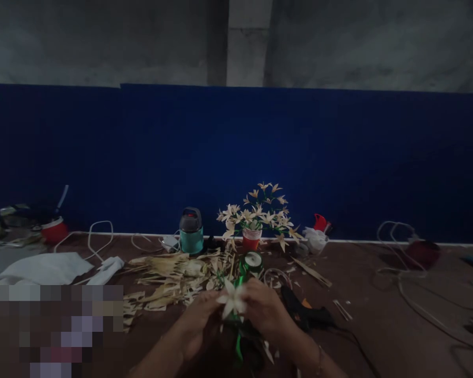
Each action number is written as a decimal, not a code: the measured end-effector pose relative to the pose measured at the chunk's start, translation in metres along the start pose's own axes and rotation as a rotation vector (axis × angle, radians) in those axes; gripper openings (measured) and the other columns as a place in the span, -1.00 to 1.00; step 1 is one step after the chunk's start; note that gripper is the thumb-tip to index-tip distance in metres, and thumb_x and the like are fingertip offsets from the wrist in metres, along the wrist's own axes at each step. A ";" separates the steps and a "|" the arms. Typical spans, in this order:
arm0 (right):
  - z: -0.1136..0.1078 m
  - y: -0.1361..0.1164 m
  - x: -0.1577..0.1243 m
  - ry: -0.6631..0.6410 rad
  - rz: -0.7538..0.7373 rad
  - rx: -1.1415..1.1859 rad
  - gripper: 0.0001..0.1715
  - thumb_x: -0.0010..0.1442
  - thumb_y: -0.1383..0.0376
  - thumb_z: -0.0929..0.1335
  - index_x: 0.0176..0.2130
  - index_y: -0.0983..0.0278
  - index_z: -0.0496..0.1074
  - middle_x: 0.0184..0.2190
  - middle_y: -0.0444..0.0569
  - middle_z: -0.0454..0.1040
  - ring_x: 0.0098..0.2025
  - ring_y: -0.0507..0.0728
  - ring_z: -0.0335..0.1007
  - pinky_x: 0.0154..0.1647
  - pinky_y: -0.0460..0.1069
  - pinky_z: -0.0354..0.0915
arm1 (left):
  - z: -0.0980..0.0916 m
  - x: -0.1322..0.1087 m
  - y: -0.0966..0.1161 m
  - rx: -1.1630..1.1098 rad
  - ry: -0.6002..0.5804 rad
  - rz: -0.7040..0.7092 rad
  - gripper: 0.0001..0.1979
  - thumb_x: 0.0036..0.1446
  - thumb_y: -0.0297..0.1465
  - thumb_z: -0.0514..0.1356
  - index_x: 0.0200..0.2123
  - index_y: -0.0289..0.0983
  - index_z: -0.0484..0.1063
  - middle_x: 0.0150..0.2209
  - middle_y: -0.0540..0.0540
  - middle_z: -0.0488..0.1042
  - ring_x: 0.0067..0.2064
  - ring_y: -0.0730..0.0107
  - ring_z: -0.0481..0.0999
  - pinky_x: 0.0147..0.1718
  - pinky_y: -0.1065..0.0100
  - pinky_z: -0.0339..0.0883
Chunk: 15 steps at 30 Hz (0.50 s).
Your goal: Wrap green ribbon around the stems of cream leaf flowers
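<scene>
A pale, star-shaped artificial flower is held up in front of me, its petals spread. My left hand has its fingers closed at the flower's left side. On the other side my right hand closes on it too; the exact grip of the fingertips is blurred. Shiny green tape hangs below the hands. Just beyond them lies a roll of green tape, with a green strip beside it. A black glue gun rests on the table to the right of my right hand.
Dried husk strips spread over the table left of centre. Behind stand a red cup of similar flowers and a teal bottle. White cloth lies at left, cables at right. A blue wall panel backs the table.
</scene>
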State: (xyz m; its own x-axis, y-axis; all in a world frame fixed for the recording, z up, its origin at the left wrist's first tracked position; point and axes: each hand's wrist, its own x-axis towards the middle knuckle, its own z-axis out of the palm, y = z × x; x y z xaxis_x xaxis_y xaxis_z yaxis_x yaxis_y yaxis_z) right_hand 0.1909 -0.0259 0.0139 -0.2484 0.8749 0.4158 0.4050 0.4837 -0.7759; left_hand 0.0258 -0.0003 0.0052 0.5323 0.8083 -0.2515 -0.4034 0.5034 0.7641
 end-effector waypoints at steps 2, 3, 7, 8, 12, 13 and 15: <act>0.008 0.005 0.001 0.045 0.273 0.298 -0.85 0.00 0.26 0.36 -0.51 0.31 0.42 -0.56 -0.11 0.39 -0.47 0.04 0.26 -0.42 -0.08 0.18 | -0.003 0.001 0.003 0.014 0.066 0.100 -0.82 -0.23 -0.33 0.35 -0.55 -0.31 0.47 -0.62 0.07 0.39 -0.56 0.58 0.32 -0.52 0.52 0.18; 0.012 0.006 0.001 0.040 0.373 0.443 -0.80 -0.06 0.22 0.40 -0.54 0.32 0.41 -0.58 -0.12 0.39 -0.50 0.03 0.27 -0.45 -0.09 0.18 | -0.004 0.001 0.004 0.020 0.080 0.138 -0.80 -0.23 -0.34 0.35 -0.46 -0.29 0.50 -0.55 0.05 0.43 -0.52 0.56 0.36 -0.48 0.52 0.20; 0.026 0.002 0.000 0.013 0.571 0.851 -0.71 -0.21 0.20 0.48 -0.60 0.35 0.39 -0.63 -0.12 0.41 -0.56 -0.01 0.28 -0.47 -0.11 0.17 | -0.008 -0.003 -0.002 0.135 0.021 0.190 -0.71 -0.20 -0.32 0.33 -0.32 -0.27 0.54 -0.15 -0.11 0.39 -0.30 0.39 0.39 -0.39 0.45 0.26; 0.029 0.002 -0.001 0.015 0.592 0.912 -0.71 -0.22 0.21 0.49 -0.60 0.36 0.39 -0.63 -0.11 0.42 -0.55 -0.01 0.30 -0.46 -0.12 0.17 | -0.008 -0.004 -0.003 0.163 -0.007 0.186 -0.74 -0.18 -0.32 0.32 -0.34 -0.28 0.55 -0.11 -0.13 0.36 -0.28 0.38 0.38 -0.41 0.45 0.26; 0.036 0.008 -0.005 0.032 0.628 0.968 -0.71 -0.23 0.23 0.49 -0.59 0.37 0.39 -0.64 -0.10 0.41 -0.55 -0.01 0.30 -0.47 -0.12 0.16 | -0.005 -0.004 -0.006 0.233 -0.090 0.219 -0.81 -0.09 -0.31 0.25 -0.41 -0.29 0.56 -0.23 -0.12 0.36 -0.35 0.42 0.34 -0.43 0.44 0.22; 0.038 0.010 -0.006 0.044 0.618 0.945 -0.70 -0.23 0.23 0.50 -0.59 0.36 0.38 -0.64 -0.11 0.40 -0.56 -0.02 0.29 -0.47 -0.13 0.16 | -0.005 -0.003 -0.006 0.255 -0.080 0.242 -0.82 -0.10 -0.31 0.26 -0.44 -0.30 0.56 -0.27 -0.11 0.36 -0.34 0.40 0.34 -0.40 0.42 0.23; 0.040 0.014 -0.006 0.078 0.584 0.870 -0.67 -0.26 0.21 0.50 -0.61 0.34 0.34 -0.66 -0.16 0.37 -0.57 -0.02 0.26 -0.46 -0.12 0.16 | -0.006 -0.001 -0.007 0.300 -0.028 0.292 -0.82 -0.15 -0.30 0.29 -0.49 -0.31 0.56 -0.31 -0.11 0.36 -0.26 0.32 0.34 -0.30 0.40 0.21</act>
State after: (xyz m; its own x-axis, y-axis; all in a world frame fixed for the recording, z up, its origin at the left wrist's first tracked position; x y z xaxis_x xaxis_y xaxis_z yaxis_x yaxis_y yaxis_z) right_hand 0.1629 -0.0257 -0.0184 -0.1487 0.9806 -0.1276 -0.3358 -0.1714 -0.9262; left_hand 0.0241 -0.0024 -0.0034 0.4493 0.8932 0.0142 -0.3075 0.1397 0.9412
